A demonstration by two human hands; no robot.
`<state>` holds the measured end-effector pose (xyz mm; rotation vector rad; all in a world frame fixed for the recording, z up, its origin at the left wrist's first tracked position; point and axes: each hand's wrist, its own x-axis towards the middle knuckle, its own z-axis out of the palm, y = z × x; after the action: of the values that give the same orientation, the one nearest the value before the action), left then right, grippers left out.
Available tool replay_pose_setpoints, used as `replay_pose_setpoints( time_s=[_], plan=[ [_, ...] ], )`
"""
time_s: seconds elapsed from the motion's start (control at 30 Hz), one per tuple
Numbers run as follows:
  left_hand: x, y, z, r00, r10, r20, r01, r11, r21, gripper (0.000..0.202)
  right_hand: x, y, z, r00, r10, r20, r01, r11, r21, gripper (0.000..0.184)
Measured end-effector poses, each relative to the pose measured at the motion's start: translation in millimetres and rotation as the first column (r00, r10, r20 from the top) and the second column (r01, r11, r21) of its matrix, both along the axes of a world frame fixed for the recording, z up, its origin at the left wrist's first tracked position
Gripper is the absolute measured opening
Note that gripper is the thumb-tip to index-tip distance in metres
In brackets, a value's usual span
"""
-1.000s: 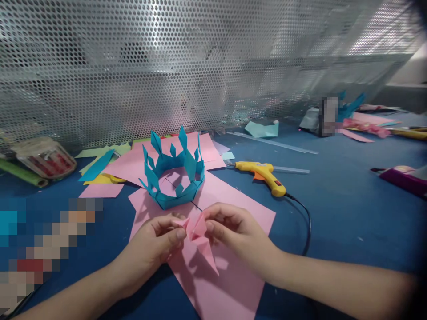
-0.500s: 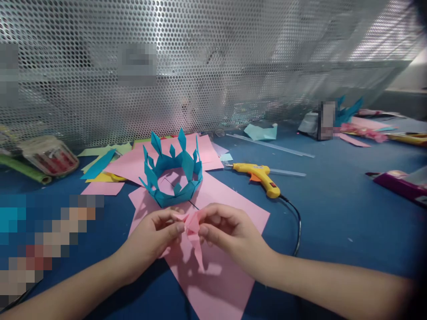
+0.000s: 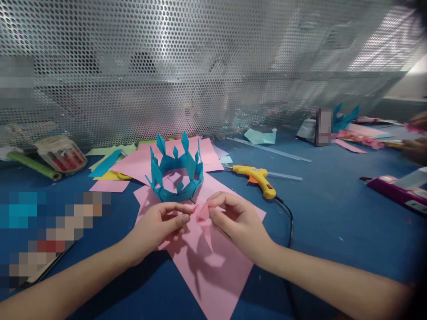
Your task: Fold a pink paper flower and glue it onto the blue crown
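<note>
A small pink folded-paper piece (image 3: 203, 214) with pointed petal-like flaps is held up between my hands, one long point hanging down. My right hand (image 3: 233, 221) pinches its right side between thumb and fingers. At the left, the thumb and forefinger of my left hand (image 3: 162, 226) are closed around the tip of another flap. Just behind them a blue paper crown (image 3: 176, 192) with diamond-shaped points stands on pink paper sheets (image 3: 213, 275). The hands' shadows fall on the sheet below.
A yellow glue gun (image 3: 256, 171) with a black cord lies to the right, near clear glue sticks (image 3: 270, 149). A purple box (image 3: 390, 189) is at far right, with another person's hand (image 3: 416, 146) beyond. A plastic tub (image 3: 60, 153) and green roll (image 3: 35, 165) stand left.
Both hands and the pink folded piece have risen slightly and shifted right in view. The left thumb has drawn off the piece's middle toward a flap tip. Another person's hand has appeared at far right.
</note>
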<state>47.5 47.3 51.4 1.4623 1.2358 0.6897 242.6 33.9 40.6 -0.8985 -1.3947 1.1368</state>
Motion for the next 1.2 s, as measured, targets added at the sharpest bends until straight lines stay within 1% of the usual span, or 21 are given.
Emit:
replay_pose_setpoints(
  time_s=[0.07, 0.1, 0.17, 0.23, 0.3, 0.37, 0.4, 0.47, 0.5, 0.6, 0.67, 0.77, 0.8, 0.87, 0.93, 1.2],
  plan=[
    [-2.5, 1.6, 15.3, 0.993, -0.017, -0.115, 0.028, 0.995, 0.092, 0.025, 2.5, 4.3, 0.3, 0.996, -0.087, 0.015, 0.086, 0.996, 0.025, 0.02],
    [-3.1, 2.9, 26.3, 0.985, -0.016, -0.174, 0.047, 0.984, 0.173, 0.022, 3.4, 6.9, -0.2, 0.991, -0.129, 0.026, 0.128, 0.991, 0.034, 0.02],
    [-1.3, 7.4, 53.0, 0.962, 0.049, -0.27, 0.06, 0.923, 0.38, 0.012, 3.7, 12.5, -2.4, 0.978, -0.196, 0.064, 0.193, 0.98, 0.047, 0.02],
    [5.4, 15.3, 81.2, 0.931, 0.124, -0.344, 0.076, 0.854, 0.514, 0.008, 2.0, 18.0, -5.4, 0.966, -0.228, 0.124, 0.223, 0.973, 0.052, 0.023],
    [15.5, 26.9, 105.1, 0.894, 0.164, -0.416, 0.113, 0.817, 0.565, 0.008, -1.4, 22.8, -8.1, 0.952, -0.233, 0.198, 0.228, 0.973, 0.045, 0.022],
    [25.8, 41.5, 120.9, 0.852, 0.172, -0.494, 0.14, 0.835, 0.532, 0.009, -5.8, 27.0, -10.1, 0.935, -0.222, 0.275, 0.224, 0.974, 0.026, 0.016],
    [30.2, 49.4, 125.6, 0.829, 0.17, -0.532, 0.145, 0.854, 0.499, 0.01, -8.1, 29.0, -10.8, 0.926, -0.214, 0.31, 0.22, 0.975, 0.014, 0.018],
    [36.8, 64.4, 129.6, 0.798, 0.141, -0.586, 0.151, 0.894, 0.421, 0.025, -12.7, 33.3, -12.2, 0.909, -0.199, 0.367, 0.218, 0.976, -0.011, 0.026],
    [39.2, 70.8, 129.6, 0.785, 0.097, -0.612, 0.167, 0.918, 0.36, 0.028, -14.9, 35.5, -12.9, 0.901, -0.196, 0.387, 0.221, 0.975, -0.02, 0.028],
    [44.1, 83.4, 125.8, 0.767, -0.046, -0.64, 0.217, 0.957, 0.191, 0.028, -19.8, 41.4, -16.0, 0.882, -0.204, 0.426, 0.238, 0.971, -0.028, 0.029],
    [45.5, 86.6, 123.1, 0.762, -0.089, -0.642, 0.229, 0.964, 0.137, 0.03, -21.8, 43.3, -18.5, 0.876, -0.216, 0.432, 0.247, 0.969, -0.018, 0.027],
    [44.3, 87.5, 121.2, 0.764, -0.096, -0.638, 0.227, 0.966, 0.127, 0.03, -23.7, 43.3, -21.0, 0.882, -0.236, 0.409, 0.253, 0.967, 0.013, 0.017],
    [43.3, 87.5, 120.9, 0.766, -0.097, -0.636, 0.228, 0.965, 0.126, 0.03, -24.4, 42.8, -21.1, 0.886, -0.245, 0.393, 0.256, 0.966, 0.024, 0.017],
    [41.7, 87.6, 120.4, 0.766, -0.096, -0.635, 0.228, 0.965, 0.129, 0.031, -26.0, 41.9, -20.6, 0.894, -0.269, 0.358, 0.271, 0.962, 0.046, 0.024],
    [40.9, 87.9, 119.5, 0.762, -0.099, -0.639, 0.236, 0.963, 0.132, 0.036, -27.9, 41.0, -19.5, 0.898, -0.289, 0.331, 0.286, 0.956, 0.059, 0.028],
    [42.1, 85.4, 120.2, 0.714, -0.126, -0.689, 0.276, 0.955, 0.111, 0.06, -33.2, 39.3, -19.8, 0.893, -0.29, 0.345, 0.282, 0.957, 0.076, 0.023]
  ],
)
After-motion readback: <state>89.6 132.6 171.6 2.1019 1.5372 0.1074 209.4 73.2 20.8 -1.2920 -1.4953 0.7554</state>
